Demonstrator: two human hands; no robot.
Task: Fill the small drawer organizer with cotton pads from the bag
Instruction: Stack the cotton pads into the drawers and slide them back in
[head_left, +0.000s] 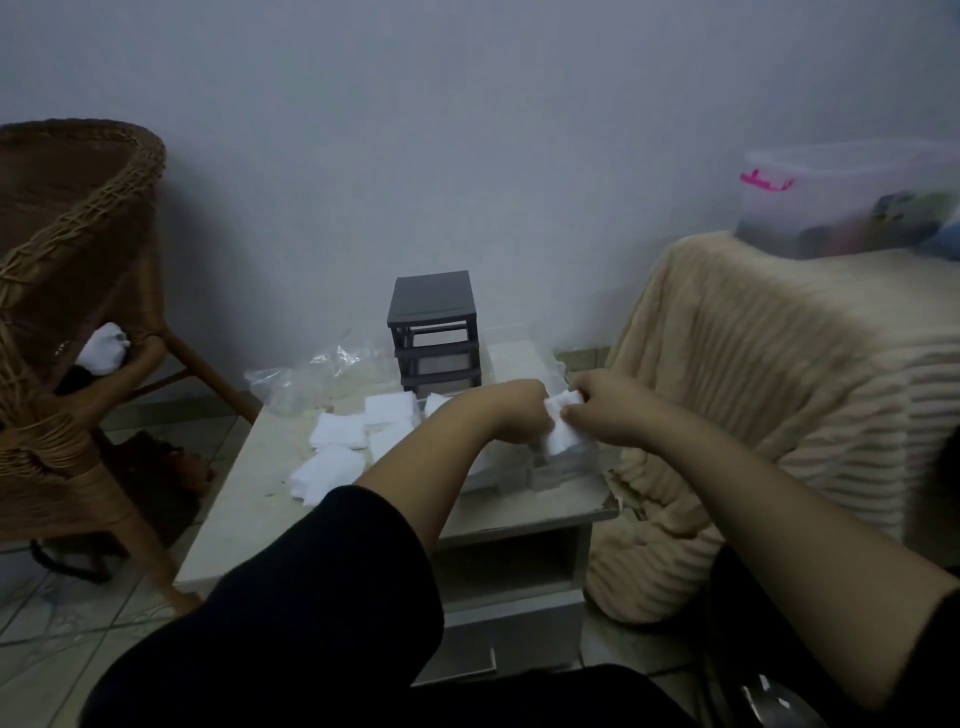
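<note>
A small dark grey drawer organizer (435, 332) stands at the back of a low pale table (249, 499); its top slot is an open frame without a drawer. A clear drawer (558, 467) sits on the table below my hands. My left hand (511, 413) and my right hand (605, 410) both pinch a bunch of white cotton pads (563, 428) above that drawer. Several loose cotton pads (337, 447) lie spread on the table to the left. A crumpled clear plastic bag (301, 376) lies left of the organizer.
A wicker chair (78, 291) stands at the left with a white cloth on its seat. On the right a beige ribbed blanket (769, 395) covers furniture, and a translucent storage box (852, 202) sits on top. The wall is close behind the table.
</note>
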